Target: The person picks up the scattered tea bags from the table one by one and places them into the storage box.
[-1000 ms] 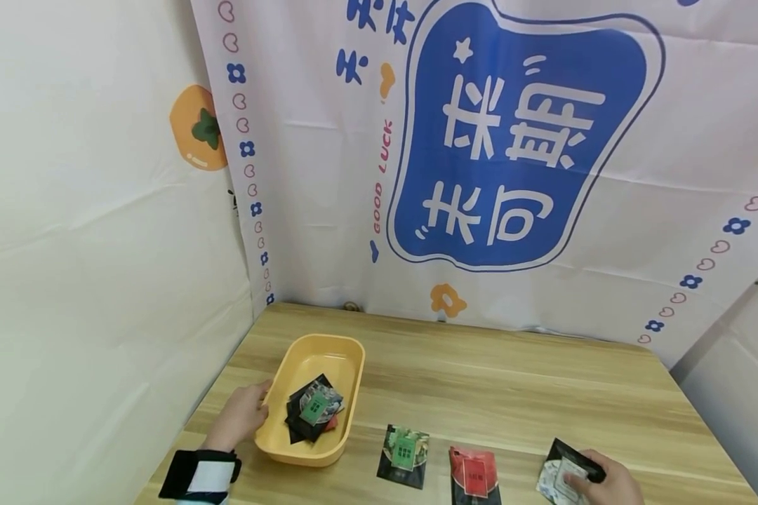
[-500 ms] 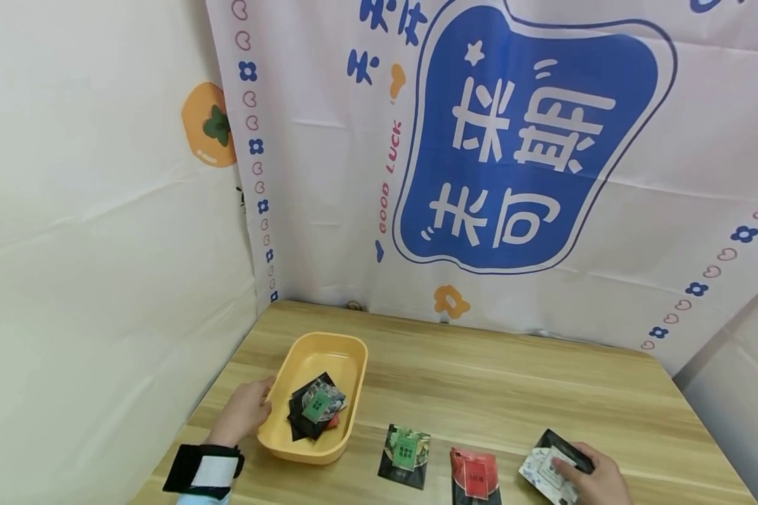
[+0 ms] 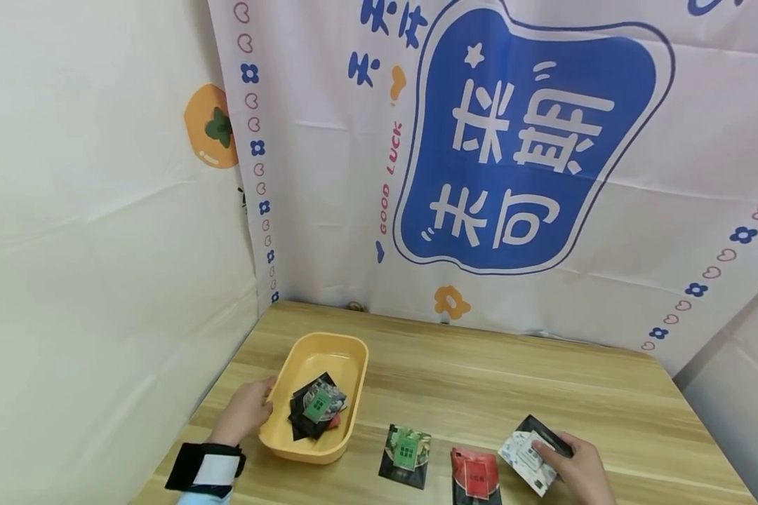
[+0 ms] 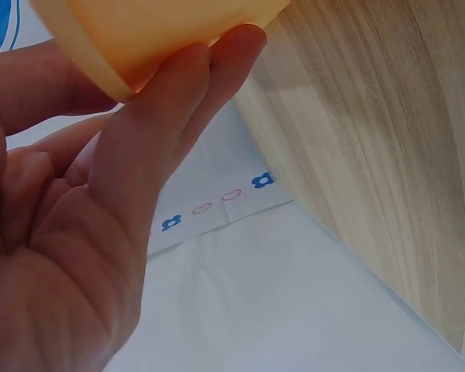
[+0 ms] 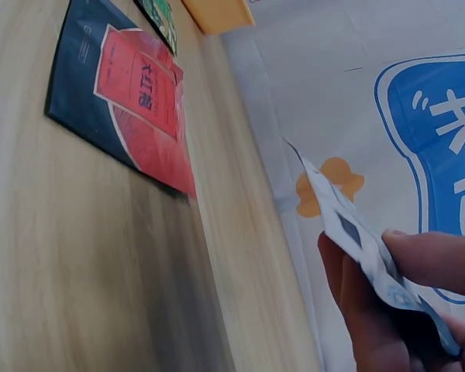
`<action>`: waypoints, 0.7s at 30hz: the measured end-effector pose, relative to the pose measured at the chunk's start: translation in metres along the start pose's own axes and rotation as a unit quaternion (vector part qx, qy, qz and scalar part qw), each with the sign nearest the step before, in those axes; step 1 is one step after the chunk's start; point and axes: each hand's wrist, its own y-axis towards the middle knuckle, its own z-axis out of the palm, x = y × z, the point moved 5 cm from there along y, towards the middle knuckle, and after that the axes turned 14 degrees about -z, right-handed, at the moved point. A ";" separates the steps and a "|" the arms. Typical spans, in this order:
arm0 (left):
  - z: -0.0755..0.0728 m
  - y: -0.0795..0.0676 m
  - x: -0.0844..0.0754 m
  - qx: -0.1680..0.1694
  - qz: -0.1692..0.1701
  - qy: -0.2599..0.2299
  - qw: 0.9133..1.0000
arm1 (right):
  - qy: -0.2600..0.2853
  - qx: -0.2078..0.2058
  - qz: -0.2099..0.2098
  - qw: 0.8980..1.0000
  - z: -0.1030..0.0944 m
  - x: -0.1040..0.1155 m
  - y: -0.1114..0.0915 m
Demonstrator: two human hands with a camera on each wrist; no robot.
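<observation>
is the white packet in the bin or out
Out: the right hand pinches the white packet over the table, right of the bin.

The white-and-black packet (image 3: 523, 457) is now carried further leftward by the right hand (image 3: 579, 463) than a second ago, and its gap to the red packet (image 3: 476, 479) is narrowed.

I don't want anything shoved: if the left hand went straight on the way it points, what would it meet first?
The yellow tray: the left hand is touching its side, so nothing seems to lie between. Exact depth at the rim is hard to judge.
</observation>
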 end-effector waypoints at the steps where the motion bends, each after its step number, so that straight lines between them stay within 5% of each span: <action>1: 0.000 0.000 0.000 -0.002 0.001 0.001 1.000 | 0.003 -0.004 -0.002 1.000 0.001 0.001 0.000; 21: 0.000 0.000 0.001 0.007 -0.015 -0.015 1.000 | 0.072 -0.007 0.000 0.997 0.032 0.025 0.009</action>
